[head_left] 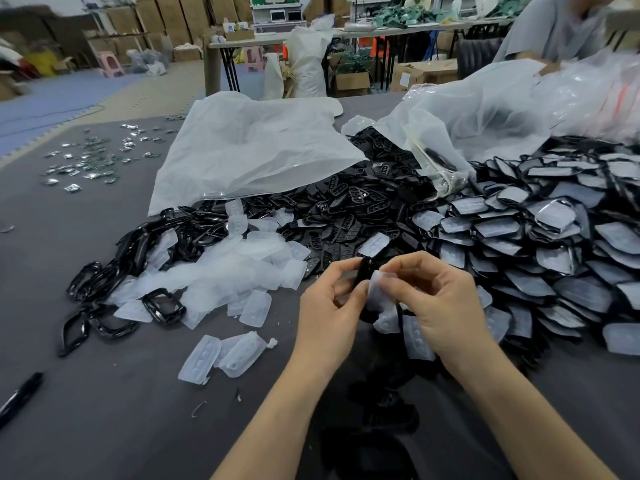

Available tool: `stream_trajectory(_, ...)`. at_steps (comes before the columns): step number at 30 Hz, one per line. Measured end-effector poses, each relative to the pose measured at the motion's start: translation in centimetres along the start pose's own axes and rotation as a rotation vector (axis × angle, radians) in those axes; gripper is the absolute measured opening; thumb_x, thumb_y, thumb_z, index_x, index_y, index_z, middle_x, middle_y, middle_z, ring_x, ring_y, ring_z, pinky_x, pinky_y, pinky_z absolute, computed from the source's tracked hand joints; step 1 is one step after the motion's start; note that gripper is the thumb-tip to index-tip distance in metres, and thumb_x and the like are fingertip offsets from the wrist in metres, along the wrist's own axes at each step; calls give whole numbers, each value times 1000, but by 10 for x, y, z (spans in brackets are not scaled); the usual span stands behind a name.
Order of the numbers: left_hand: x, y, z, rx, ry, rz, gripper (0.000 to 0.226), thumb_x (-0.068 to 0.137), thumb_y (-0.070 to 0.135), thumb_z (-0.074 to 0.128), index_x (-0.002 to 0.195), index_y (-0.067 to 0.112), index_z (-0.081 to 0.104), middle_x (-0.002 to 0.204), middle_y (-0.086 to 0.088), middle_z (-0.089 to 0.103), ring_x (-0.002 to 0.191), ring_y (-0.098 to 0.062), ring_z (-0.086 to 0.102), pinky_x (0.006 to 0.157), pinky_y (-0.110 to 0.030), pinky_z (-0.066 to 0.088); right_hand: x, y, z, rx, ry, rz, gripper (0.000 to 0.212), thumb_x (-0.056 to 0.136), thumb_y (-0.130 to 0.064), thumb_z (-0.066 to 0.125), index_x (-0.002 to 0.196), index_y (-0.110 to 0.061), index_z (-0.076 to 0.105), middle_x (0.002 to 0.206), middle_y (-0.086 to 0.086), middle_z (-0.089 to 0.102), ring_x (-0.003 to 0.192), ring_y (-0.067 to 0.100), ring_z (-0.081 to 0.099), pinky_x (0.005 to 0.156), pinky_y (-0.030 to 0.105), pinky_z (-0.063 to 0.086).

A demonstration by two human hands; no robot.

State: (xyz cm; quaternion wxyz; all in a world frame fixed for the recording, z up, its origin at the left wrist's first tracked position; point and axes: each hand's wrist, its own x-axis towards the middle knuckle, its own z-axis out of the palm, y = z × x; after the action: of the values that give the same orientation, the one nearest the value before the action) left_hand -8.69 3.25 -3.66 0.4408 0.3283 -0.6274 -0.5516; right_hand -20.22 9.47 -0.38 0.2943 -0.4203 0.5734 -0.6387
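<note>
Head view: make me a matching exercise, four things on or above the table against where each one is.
Things:
1. black piece
2. clear pad
3. pen
4. green boards

Places:
A. scattered on the table, far left
B. pinched by the right hand
C. lying alone at the near left edge
D. gripped by the left hand

Pairs: 1-D, 2-B, 3-C, 4-A.

Bare forearms [277,410] lead to the bare left hand [327,313] and right hand [440,306], nails seemingly trimmed short.
</note>
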Motion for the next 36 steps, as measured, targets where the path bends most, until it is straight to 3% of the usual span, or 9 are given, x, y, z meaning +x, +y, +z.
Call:
stream_trajectory(3, 1, 2, -1, -20, -22, 0, 26, 91, 8, 64, 99, 33, 63, 94, 5, 75, 89, -9, 71, 74, -17, 52, -1, -4, 2, 125, -37, -4, 9, 75, 2, 71, 78, -5, 68, 71, 1, 69, 69, 9, 65, 68, 16, 53)
stream_trajectory(7, 1, 3, 0, -49, -35, -6, 22, 88, 8, 68, 101, 25, 64, 90, 3, 76, 85, -5, 71, 67, -11, 49, -3, -8, -1, 379, -103, 71, 12, 68, -9, 70, 78, -6, 65, 72, 5, 66, 72, 16, 63, 68, 22, 53)
stream_trajectory(11, 0, 3, 1, -23, -22, 23, 17, 83, 30, 69, 98, 32, 64, 84, 6, 74, 78, -1, 69, 65, -10, 47, -2, -2, 1, 62, -2, 2, 13, 74, -2, 75, 72, -12, 66, 66, -5, 65, 64, 9, 59, 64, 17, 50)
stream_trajectory(13, 0, 1, 0, 13, -20, 47, 16, 87, 24, 69, 97, 35, 63, 80, 10, 73, 75, 3, 67, 64, -8, 45, -2, 2, 2, -140, 56, -54, 21, 75, -6, 76, 69, -22, 65, 67, -8, 66, 62, 7, 58, 63, 17, 48)
stream_trajectory(18, -2, -3, -1, 93, -29, 91, 26, 93, 16, 63, 99, 41, 61, 83, 19, 72, 75, 5, 66, 65, -8, 46, -6, 9, 5, -351, 92, -137, 18, 79, -15, 74, 74, -30, 65, 74, -9, 65, 76, 12, 61, 69, 23, 48)
stream_trajectory(22, -1, -1, 2, 76, -41, 111, 21, 92, 18, 63, 100, 38, 62, 85, 18, 73, 76, 4, 68, 65, -7, 46, -4, 8, 4, -386, 136, -181, 21, 77, -9, 76, 74, -27, 65, 81, -9, 58, 69, 7, 54, 64, 12, 43)
stream_trajectory(27, -3, 1, 5, 30, -78, 133, 14, 89, 35, 64, 102, 37, 67, 87, 7, 76, 82, -10, 73, 72, -16, 52, 1, 6, -4, -459, 139, -168, 25, 78, -8, 76, 70, -27, 62, 81, -7, 56, 68, 8, 53, 64, 8, 42)
stream_trajectory(33, -2, -2, 5, 30, -67, 126, 16, 86, 39, 66, 101, 43, 69, 93, 6, 76, 87, -14, 73, 80, -26, 56, 4, 2, -11, -402, 69, -118, 25, 75, -9, 78, 67, -27, 63, 79, -8, 60, 66, 7, 54, 61, 11, 43)
stream_trajectory(36, -1, -2, 5, 57, -47, 130, 19, 87, 31, 64, 103, 42, 66, 96, 13, 75, 90, -5, 71, 79, -17, 53, 3, 3, -8, -405, 49, -120, 26, 75, -9, 78, 67, -28, 63, 78, -8, 60, 66, 10, 55, 62, 18, 47)
